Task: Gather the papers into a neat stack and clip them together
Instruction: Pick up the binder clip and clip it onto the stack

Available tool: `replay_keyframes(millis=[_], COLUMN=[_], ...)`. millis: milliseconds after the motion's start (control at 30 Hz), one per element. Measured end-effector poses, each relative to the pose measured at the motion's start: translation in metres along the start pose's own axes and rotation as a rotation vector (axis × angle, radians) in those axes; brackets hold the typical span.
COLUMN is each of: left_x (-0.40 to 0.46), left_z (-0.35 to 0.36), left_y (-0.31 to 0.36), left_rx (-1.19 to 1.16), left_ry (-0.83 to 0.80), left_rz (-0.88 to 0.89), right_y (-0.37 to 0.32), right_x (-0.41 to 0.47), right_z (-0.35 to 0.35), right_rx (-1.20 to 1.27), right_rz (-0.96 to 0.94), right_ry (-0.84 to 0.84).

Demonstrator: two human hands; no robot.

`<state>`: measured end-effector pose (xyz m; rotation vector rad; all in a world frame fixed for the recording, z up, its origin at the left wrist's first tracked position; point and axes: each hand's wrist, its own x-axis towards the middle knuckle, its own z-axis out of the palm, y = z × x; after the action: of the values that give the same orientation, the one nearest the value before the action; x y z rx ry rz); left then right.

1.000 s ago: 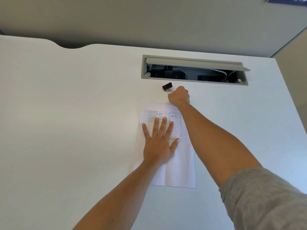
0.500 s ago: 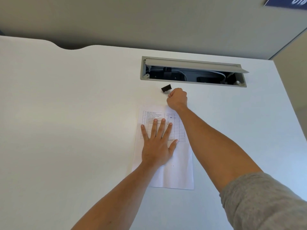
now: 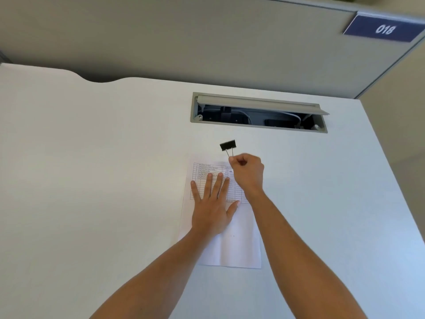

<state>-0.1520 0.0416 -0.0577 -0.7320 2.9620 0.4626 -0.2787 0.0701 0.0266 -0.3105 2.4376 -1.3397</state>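
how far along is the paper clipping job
Done: the papers lie in one neat stack on the desk, pinned flat by the left hand. In hand: the right hand pinches the wire handles of the black binder clip, just beyond the stack's top edge. Left: getting the clip onto the papers.

The papers [image 3: 239,247] lie on the desk [image 3: 92,180], near its middle and nearer the person than the cable slot [image 3: 258,112], which is set into the desk behind them. The left hand [image 3: 212,203] rests flat on the papers. The right hand [image 3: 248,172] is over their far right corner. The binder clip [image 3: 228,145] sits just beyond the papers' far edge, between them and the slot, its wire handles in the right hand's fingers. A partition [image 3: 184,38] stands behind the desk, with a sign [image 3: 383,29] reading 018 at its upper right.
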Motion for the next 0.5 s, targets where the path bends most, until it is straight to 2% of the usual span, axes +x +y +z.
replay_keyframes(millis=[100,233,367,500], left_x=[0.002,-0.002,-0.009,-0.027], left_z=[-0.004,-0.029,-0.048,-0.064], left_y=[0.000,0.005,0.005,0.004], left_rx=[-0.065,-0.239,-0.349,-0.301], left_ry=[-0.049,0.049,0.320,0.279], left_rz=[-0.019,-0.020,0.102,0.297], right_y=[0.021,0.036,0.046,0.044], right_x=[-0.030,-0.063,-0.077,-0.094], right_z=[-0.010,-0.027,-0.031,-0.040], right_rx=[0.082,0.155,0.089,-0.022], right_rz=[0.112,0.164,0.153,0.049], right_ry=[0.025,0.075,0.015,-0.117])
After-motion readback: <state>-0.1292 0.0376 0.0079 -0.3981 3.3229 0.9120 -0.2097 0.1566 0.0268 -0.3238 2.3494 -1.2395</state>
